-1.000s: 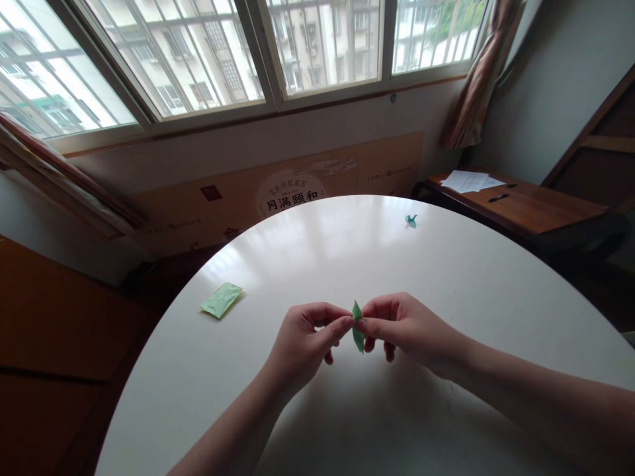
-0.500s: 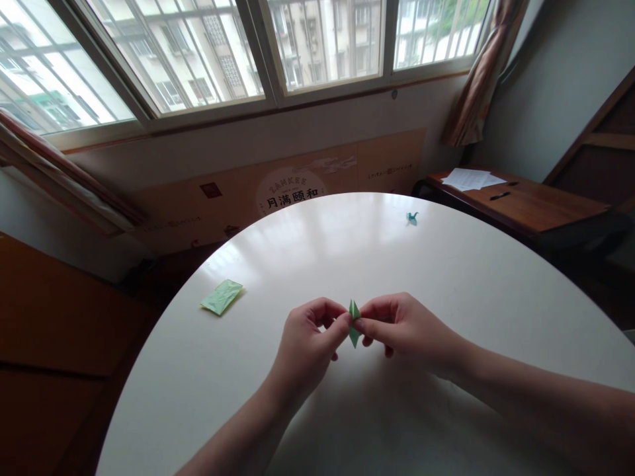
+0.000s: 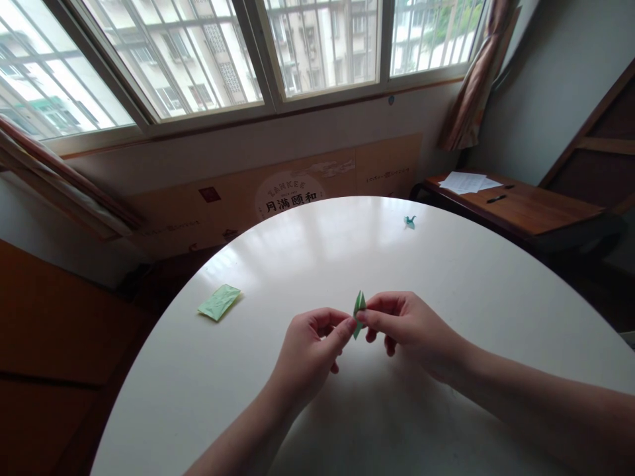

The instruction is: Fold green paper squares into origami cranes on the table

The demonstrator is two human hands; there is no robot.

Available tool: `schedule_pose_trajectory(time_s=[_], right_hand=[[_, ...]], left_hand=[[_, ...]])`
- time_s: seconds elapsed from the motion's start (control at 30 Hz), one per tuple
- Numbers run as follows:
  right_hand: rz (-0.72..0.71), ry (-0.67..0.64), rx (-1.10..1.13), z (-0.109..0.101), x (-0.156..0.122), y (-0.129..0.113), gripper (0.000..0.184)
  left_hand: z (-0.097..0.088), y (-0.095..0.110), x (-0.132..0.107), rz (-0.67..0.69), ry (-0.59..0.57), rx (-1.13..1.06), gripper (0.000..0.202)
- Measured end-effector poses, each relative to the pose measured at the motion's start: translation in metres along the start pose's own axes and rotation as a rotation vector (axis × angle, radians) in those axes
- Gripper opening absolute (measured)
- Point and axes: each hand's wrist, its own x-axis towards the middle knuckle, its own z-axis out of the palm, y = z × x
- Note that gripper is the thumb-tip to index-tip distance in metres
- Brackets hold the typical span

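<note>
A small green folded paper piece (image 3: 359,304) is held upright just above the white round table (image 3: 446,277). My left hand (image 3: 308,354) pinches its lower part between thumb and forefinger. My right hand (image 3: 407,327) pinches it from the right side, fingers curled. Most of the paper's lower half is hidden behind my fingertips. Both hands meet near the middle of the table, a little above its surface.
A light green packet (image 3: 219,301) lies on the table at the left. A tiny teal folded paper figure (image 3: 409,221) sits at the far right of the table. A wooden side desk (image 3: 520,205) with white sheets (image 3: 464,181) and a pen (image 3: 496,198) stands at the right.
The green paper has been turned and raised slightly between my fingers, so more of its top point shows. Both hands stay in nearly the same spot.
</note>
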Motion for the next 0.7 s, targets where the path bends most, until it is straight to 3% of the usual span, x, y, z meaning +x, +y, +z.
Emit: schedule_pose_trajectory(time_s=[0.3, 0.53, 0.7], right_hand=[[0.045, -0.026, 0.016, 0.0016, 0.0005, -0.0001, 0.029], [-0.01, -0.034, -0.013, 0.0004, 0.0011, 0.0012, 0.032], [-0.043, -0.059, -0.083, -0.0012, -0.0014, 0.0014, 0.028]], left_hand=[[-0.0007, -0.0003, -0.0009, 0.085, 0.027, 0.039, 0.031], [-0.0028, 0.0026, 0.0, 0.082, 0.023, 0.17, 0.032], [-0.0037, 0.0028, 0.0023, 0.059, 0.027, 0.012, 0.032]])
